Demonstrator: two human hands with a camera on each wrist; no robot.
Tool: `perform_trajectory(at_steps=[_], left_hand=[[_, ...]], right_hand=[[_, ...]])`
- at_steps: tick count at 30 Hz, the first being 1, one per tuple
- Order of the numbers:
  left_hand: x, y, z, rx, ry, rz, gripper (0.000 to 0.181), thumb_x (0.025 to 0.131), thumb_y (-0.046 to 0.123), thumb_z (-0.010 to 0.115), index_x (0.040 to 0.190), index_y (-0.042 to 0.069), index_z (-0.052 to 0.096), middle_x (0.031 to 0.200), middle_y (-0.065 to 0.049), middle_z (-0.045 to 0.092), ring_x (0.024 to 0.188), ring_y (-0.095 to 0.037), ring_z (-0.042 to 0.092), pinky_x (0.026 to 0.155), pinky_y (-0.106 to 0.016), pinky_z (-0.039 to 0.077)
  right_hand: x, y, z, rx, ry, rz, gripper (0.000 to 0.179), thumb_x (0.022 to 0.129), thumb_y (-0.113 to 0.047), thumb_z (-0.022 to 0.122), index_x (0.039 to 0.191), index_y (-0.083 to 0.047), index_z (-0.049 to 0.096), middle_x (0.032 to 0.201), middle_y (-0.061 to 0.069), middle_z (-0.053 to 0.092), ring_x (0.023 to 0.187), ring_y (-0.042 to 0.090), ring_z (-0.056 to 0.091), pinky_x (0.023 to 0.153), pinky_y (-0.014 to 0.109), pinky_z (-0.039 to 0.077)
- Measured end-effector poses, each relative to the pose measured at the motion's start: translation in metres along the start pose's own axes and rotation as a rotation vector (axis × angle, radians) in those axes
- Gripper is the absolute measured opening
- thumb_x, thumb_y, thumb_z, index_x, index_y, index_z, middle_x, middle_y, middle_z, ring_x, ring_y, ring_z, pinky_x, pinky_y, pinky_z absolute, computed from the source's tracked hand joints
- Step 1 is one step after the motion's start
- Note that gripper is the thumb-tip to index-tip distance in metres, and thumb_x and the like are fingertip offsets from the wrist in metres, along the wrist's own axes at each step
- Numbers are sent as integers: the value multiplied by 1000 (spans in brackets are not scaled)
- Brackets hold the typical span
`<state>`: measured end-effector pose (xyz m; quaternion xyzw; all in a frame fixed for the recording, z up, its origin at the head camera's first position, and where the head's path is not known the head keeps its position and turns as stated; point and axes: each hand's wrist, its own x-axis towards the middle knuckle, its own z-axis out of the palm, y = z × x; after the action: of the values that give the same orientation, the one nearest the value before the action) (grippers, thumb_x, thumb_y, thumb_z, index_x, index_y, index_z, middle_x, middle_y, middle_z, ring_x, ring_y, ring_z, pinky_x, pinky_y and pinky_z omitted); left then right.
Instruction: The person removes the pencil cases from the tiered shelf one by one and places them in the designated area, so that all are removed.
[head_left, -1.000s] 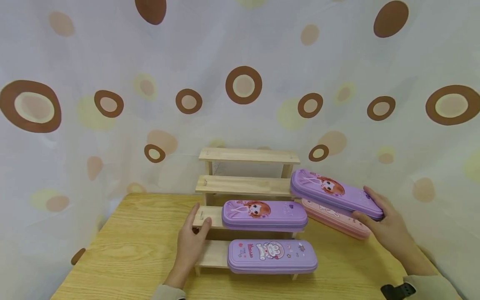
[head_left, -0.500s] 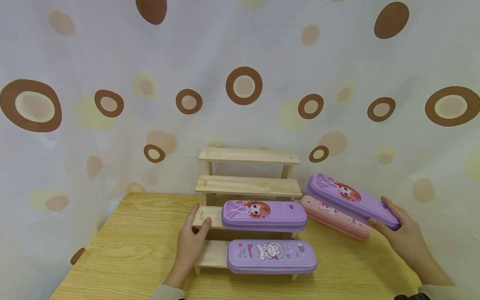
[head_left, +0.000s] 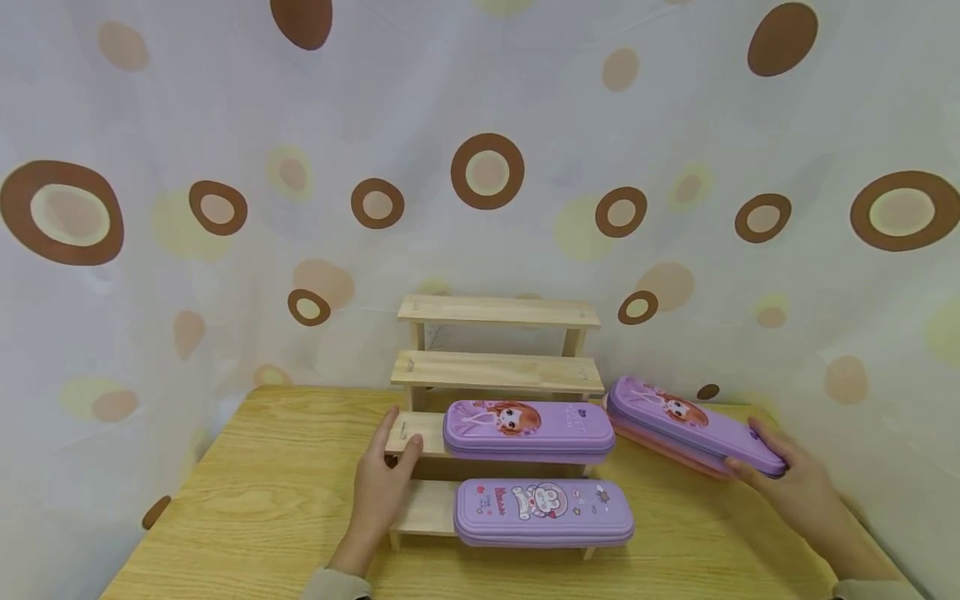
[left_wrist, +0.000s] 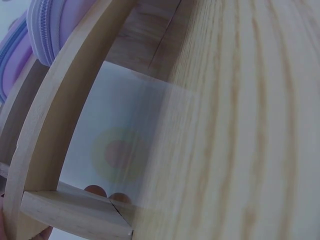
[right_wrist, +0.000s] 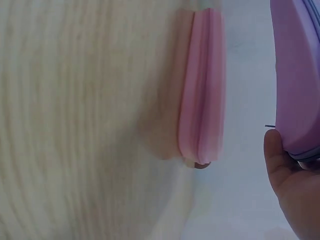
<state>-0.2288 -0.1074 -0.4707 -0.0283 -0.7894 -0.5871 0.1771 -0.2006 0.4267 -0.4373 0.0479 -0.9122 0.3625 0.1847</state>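
In the head view my right hand (head_left: 795, 500) grips the right end of a purple pencil case (head_left: 720, 435) printed with a red-haired girl. It overlaps a pink pencil case (head_left: 663, 452) lying on the table; a gap shows between the two in the right wrist view, where the pink case (right_wrist: 204, 90) rests on the wood. My left hand (head_left: 377, 483) holds the left end of a shelf on the stepped wooden stand (head_left: 423, 433), thumb on top. Beside it on that shelf lies a matching purple girl case (head_left: 558, 429). A lavender rabbit case (head_left: 546, 525) occupies the lowest shelf.
The stand's two upper shelves (head_left: 495, 369) rise behind the cases. Wood-grained table (head_left: 255, 483) extends on both sides. A white curtain (head_left: 480, 83) with brown and yellow circles hangs behind and along the sides.
My right hand carried the purple girl case rightward away from the stand, then lowered it over the pink case, now mostly covered. The left hand stayed on the shelf.
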Motion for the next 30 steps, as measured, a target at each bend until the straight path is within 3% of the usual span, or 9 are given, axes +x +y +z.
perform_trajectory(at_steps=[4, 12, 21, 23, 25, 28, 30], left_hand=[[1, -2, 0, -5, 2, 2, 65, 97, 35, 64, 153, 16, 38, 153, -6, 40, 128, -27, 49, 104, -46, 43], [0, -1, 0, -5, 7, 12, 64, 97, 33, 65, 152, 14, 39, 153, -8, 41, 136, -29, 42, 109, -47, 37], [0, -2, 1, -11, -2, 12, 64, 97, 34, 64, 153, 15, 38, 154, -7, 39, 138, -29, 39, 110, -47, 35], [0, -2, 0, -10, -3, 5, 64, 97, 35, 64, 153, 16, 38, 154, -6, 39, 136, -29, 41, 108, -47, 38], [0, -2, 0, -12, -5, -4, 64, 97, 35, 64, 153, 17, 38, 154, -6, 39, 133, -28, 44, 105, -47, 42], [0, -2, 0, -5, -1, -8, 64, 97, 35, 64, 153, 17, 38, 154, -6, 40, 133, -27, 45, 104, -46, 43], [0, -1, 0, -3, 0, -6, 64, 97, 34, 64, 153, 17, 38, 153, -6, 41, 129, -27, 48, 101, -46, 44]], right_hand=[[-2, 3, 7, -32, -23, -9, 80, 88, -23, 77, 152, -2, 33, 144, 36, 39, 128, 55, 35, 87, -5, 16], [-7, 2, 13, -83, -79, -9, 80, 88, -27, 76, 149, 4, 36, 140, 38, 41, 125, 57, 39, 87, -3, 15], [-14, 6, 17, -117, -96, -24, 77, 85, -28, 79, 145, 5, 43, 134, 37, 48, 120, 55, 44, 87, 0, 22], [-14, 6, 19, -126, -106, -20, 77, 85, -29, 79, 144, 6, 44, 133, 37, 49, 119, 55, 44, 96, 11, 33], [-14, 6, 19, -132, -124, -10, 79, 86, -31, 79, 145, 7, 42, 132, 38, 48, 119, 56, 44, 102, 34, 41], [-13, 4, 20, -129, -152, 4, 81, 86, -32, 78, 144, 10, 40, 134, 40, 44, 121, 60, 40, 93, 68, 36], [-12, 4, 20, -130, -169, 9, 82, 86, -33, 78, 144, 12, 40, 134, 41, 43, 121, 61, 38, 93, 71, 34]])
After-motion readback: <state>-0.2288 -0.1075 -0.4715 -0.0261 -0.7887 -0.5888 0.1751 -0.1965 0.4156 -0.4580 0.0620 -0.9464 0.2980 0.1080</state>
